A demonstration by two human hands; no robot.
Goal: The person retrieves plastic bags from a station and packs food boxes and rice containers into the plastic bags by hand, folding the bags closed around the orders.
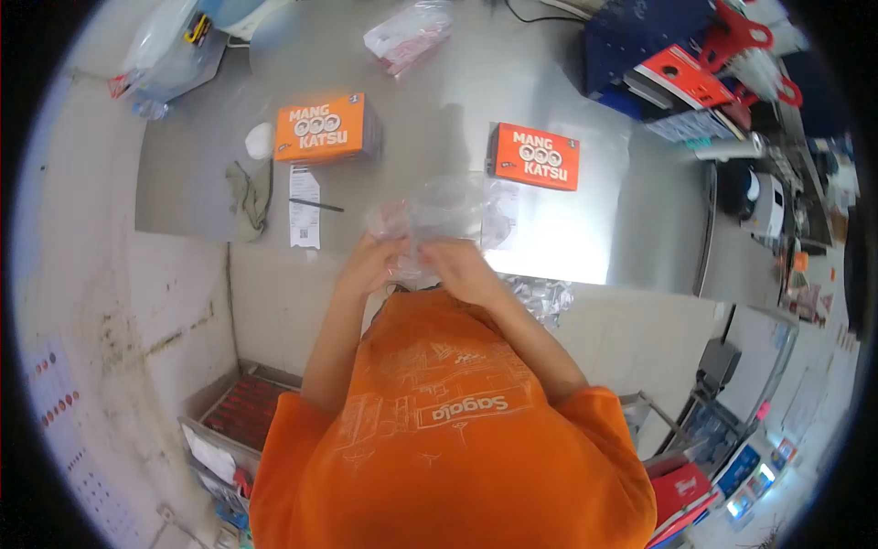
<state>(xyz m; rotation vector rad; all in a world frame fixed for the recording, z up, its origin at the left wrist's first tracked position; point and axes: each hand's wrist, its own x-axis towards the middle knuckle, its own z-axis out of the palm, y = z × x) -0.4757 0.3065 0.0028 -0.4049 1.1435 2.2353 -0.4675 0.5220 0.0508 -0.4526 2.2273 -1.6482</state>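
In the head view, a thin clear plastic bag (448, 203) is held close in front of my chest, over the near edge of the metal table. My left hand (369, 261) has its fingers closed on the bag's left side. On the right of its near edge, my right hand (460, 268) also grips the plastic, slightly blurred. Beyond my hands stand two orange printed boxes, a left box (320, 130) and a right box (538, 157). A paper receipt (305, 229) with a dark pen (317, 205) across it lies near the left box.
A grey-green cloth (250, 201) and a round white item (260, 141) lie at the left of the metal table (558, 238). A pink-and-white plastic packet (409, 35) is at the back. Dark blue boxes (631, 46) stand back right. Crumpled foil-like material (546, 297) shows beside my right forearm.
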